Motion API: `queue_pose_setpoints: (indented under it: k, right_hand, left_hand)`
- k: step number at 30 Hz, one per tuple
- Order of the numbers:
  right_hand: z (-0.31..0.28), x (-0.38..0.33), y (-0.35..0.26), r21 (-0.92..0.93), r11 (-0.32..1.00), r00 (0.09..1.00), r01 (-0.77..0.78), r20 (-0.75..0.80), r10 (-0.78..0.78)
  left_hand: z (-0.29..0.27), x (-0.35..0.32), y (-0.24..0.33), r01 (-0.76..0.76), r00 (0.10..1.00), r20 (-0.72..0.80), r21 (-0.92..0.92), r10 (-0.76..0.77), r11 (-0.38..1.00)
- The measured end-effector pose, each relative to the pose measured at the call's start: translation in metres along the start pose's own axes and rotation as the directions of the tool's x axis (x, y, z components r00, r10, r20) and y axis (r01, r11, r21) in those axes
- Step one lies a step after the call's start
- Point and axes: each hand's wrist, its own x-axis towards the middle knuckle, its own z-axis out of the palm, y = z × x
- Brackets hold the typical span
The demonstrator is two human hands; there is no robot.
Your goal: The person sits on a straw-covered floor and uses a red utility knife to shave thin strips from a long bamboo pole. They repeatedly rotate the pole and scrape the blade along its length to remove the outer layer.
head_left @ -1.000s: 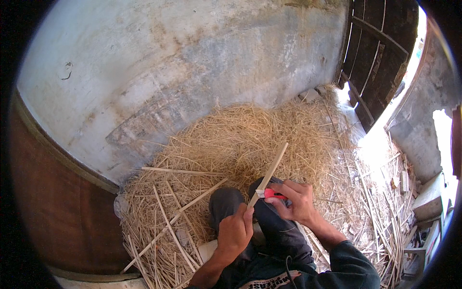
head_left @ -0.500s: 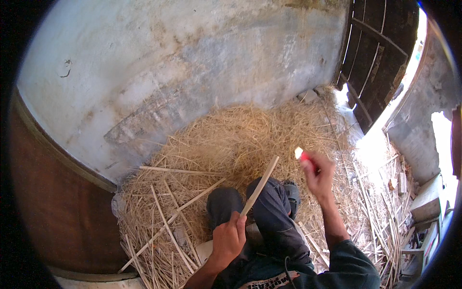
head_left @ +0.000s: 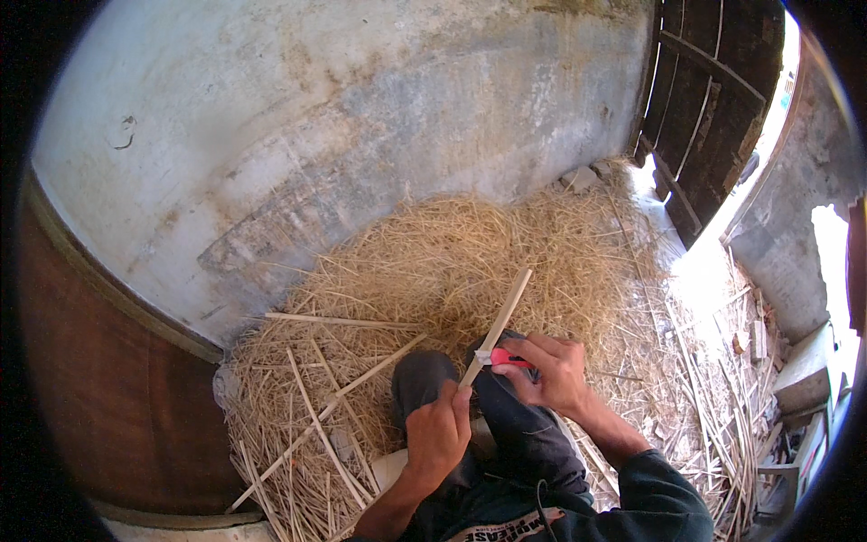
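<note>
A pale, flat wooden strip [head_left: 508, 307] slants up and away over my right knee. My left hand [head_left: 439, 431] is closed round its lower end. In my right hand [head_left: 553, 372] is a red-handled knife [head_left: 508, 358] with a short blade. That blade lies against the strip, a little above my left hand's grip. The fingers of my right hand wrap round the red handle.
Straw-like shavings [head_left: 433, 235] heap up ahead, against a stained wall [head_left: 406, 117]. Long strips [head_left: 334, 397] lie crossed at my left, and more [head_left: 704, 397] at the right. A dark plank door [head_left: 713, 108] stands far right; a brown panel [head_left: 117, 361] is at left.
My right hand has come left and down with the knife, from apart in the air to the strip. The strip has risen slightly; my left hand keeps its hold.
</note>
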Motion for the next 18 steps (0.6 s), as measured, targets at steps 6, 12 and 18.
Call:
queue_pose_setpoints:
  k: [6, 12, 18]
  right_hand:
    - [-0.026, 0.023, 0.078, -0.063, 0.909, 0.842, -0.413, -0.408, 0.354]
    - [-0.059, 0.029, 0.139, 0.174, 0.884, 0.805, -0.433, -0.366, 0.467]
    - [-0.028, 0.036, 0.102, 0.493, 0.714, 0.809, -0.497, -0.035, 0.587]
  left_hand:
    - [-0.005, -0.021, -0.005, 0.086, 0.982, 0.167, 0.03, -0.09, 0.996]
    - [-0.007, -0.029, -0.042, 0.088, 0.995, 0.045, -0.025, -0.086, 0.996]
    - [-0.027, 0.027, -0.036, 0.004, 1.0, 0.015, -0.095, -0.003, 0.995]
